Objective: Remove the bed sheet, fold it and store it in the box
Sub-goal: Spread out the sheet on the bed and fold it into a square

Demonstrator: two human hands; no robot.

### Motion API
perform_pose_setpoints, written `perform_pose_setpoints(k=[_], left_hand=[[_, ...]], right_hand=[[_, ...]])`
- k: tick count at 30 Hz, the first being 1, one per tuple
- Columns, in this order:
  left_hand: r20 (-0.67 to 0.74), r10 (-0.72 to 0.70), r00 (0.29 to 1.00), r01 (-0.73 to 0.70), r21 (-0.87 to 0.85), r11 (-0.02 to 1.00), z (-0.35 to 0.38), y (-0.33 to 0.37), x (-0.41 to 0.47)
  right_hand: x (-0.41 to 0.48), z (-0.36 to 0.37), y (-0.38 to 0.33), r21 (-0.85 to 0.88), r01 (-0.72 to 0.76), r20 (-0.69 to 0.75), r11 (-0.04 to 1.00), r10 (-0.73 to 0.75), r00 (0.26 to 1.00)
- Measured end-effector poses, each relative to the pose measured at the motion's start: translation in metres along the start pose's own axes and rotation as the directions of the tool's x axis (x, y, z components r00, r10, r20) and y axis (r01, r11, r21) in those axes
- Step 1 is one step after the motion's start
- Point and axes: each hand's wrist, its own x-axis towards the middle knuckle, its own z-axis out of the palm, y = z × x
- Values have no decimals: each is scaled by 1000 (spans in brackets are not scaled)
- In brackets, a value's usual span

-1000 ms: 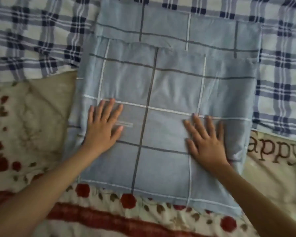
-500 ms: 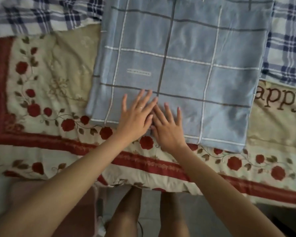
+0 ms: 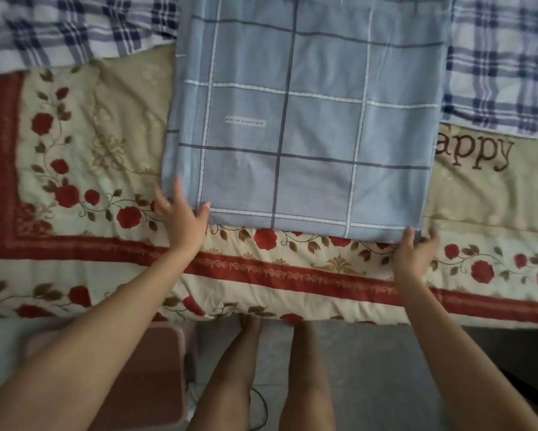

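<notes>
Centre: bed sheet (image 3: 305, 126), thin blue-grey woven cloth, matt, smooth with faint creases. Beneath it: quilt (image 3: 75, 150), cream printed cloth, soft, puckered and rumpled, dull finish. Far left and right: plaid blanket (image 3: 59, 29), matt cloth, loosely wrinkled. Near left: pink box (image 3: 155, 368), looks like smooth plastic with slight sheen. Near centre: floor (image 3: 370, 368), grey, smooth, tile-like, faintly glossy.

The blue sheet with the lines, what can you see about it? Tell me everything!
The blue sheet is soft cloth, folded into a flat square with grey and white grid lines and a small white label. It lies on the floral quilt, its far end over the plaid blanket. The left hand touches its near left corner; the right hand pinches the near right one.
</notes>
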Motion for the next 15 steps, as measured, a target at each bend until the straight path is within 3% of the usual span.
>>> perform_pose_setpoints(k=[2, 3, 5, 11, 15], left_hand=[[-46, -286, 957, 266, -255, 930, -1, 8, 3], [-34, -345, 938, 319, -308, 896, -1, 10, 7], [-10, -353, 936, 330, -333, 883, -4, 10, 14], [-11, -256, 967, 242, -290, 926, -12, -1, 19], [110, -439, 892, 440, -442, 782, -8, -12, 23]], right_hand=[[3, 2, -6, 210, -209, 25, 955, 208, 978], [5, 3, -3, 279, -284, 50, 917, 281, 958], [8, 6, 1, 371, -361, 98, 856, 351, 931], [14, 4, -1, 510, -327, 124, 796, 308, 943], [10, 14, 7, 539, -456, 281, 708, 359, 890]])
